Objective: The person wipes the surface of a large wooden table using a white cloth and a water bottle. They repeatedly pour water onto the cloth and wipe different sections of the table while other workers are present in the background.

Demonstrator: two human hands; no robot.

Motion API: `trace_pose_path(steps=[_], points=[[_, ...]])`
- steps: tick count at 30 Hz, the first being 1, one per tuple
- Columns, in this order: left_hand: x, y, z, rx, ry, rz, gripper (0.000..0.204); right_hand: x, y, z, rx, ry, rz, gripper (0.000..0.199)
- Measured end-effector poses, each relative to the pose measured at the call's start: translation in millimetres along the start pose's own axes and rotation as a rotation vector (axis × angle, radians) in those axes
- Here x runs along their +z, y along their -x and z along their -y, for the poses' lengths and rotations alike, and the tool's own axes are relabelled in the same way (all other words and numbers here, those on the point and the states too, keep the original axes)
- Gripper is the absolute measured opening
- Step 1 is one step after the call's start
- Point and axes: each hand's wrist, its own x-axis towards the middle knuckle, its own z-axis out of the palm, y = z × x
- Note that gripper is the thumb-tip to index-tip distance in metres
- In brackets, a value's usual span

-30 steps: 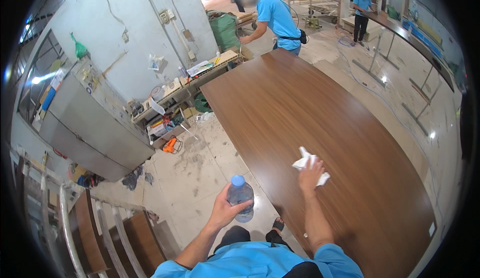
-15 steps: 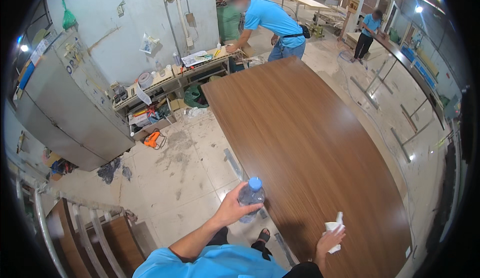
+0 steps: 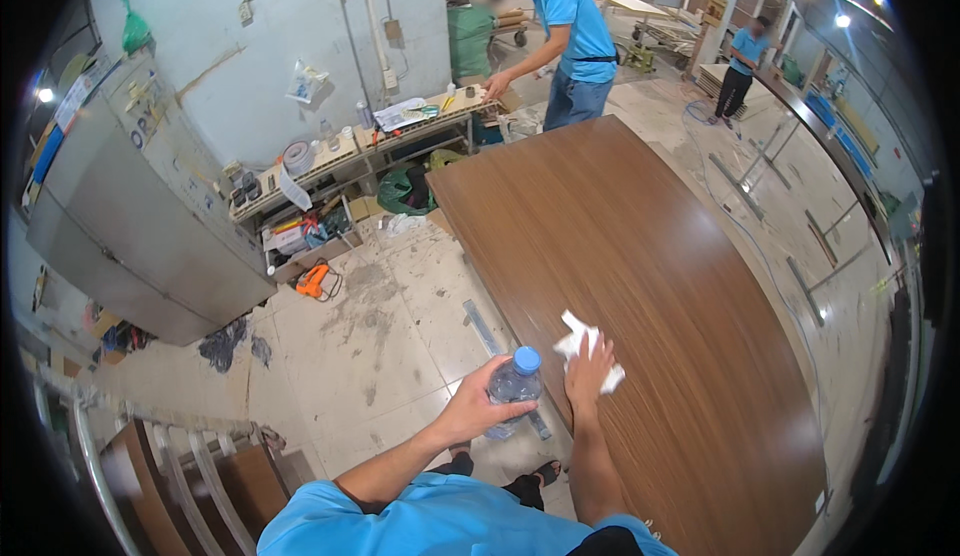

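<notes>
My left hand is wrapped round a clear plastic bottle with a blue cap, held upright just off the table's left edge. A brown wood-grain tabletop stretches away in front of me. On it my right hand presses a crumpled white cloth against the surface near that same edge. Parts of the cloth stick out past the fingertips and beside the palm. The palm hides the rest of it.
A co-worker in a blue shirt stands past the table's far end, reaching to a cluttered bench. An orange power tool lies on the floor. A grey cabinet stands left. Metal rails are at lower left.
My right hand has slid the cloth leftward and farther up the tabletop, closer to the bottle. The bottle stays in my left hand. The co-worker at the bench has straightened somewhat.
</notes>
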Motion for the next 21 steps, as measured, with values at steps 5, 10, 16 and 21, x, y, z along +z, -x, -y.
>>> trace_pose_path(steps=[5, 10, 16, 21], points=[[-6.0, -15.3, 1.2, 0.02, -0.037, 0.051, 0.061, -49.5, 187.0, -125.7, 0.307, 0.087, -0.094, 0.065], [-14.6, -20.2, 0.6, 0.047, -0.023, 0.055, 0.06, -117.8, 276.5, -245.1, 1.125, 0.671, -0.122, 0.061], [-22.7, -28.4, 0.8, 0.054, -0.084, -0.031, 0.054, -54.4, 109.2, -164.9, 0.496, 0.251, -0.302, 0.063], [-33.8, -49.6, -0.4, 0.122, -0.111, -0.102, 0.051, 4.5, 40.2, -55.6, -0.137, 0.006, -0.331, 0.045]])
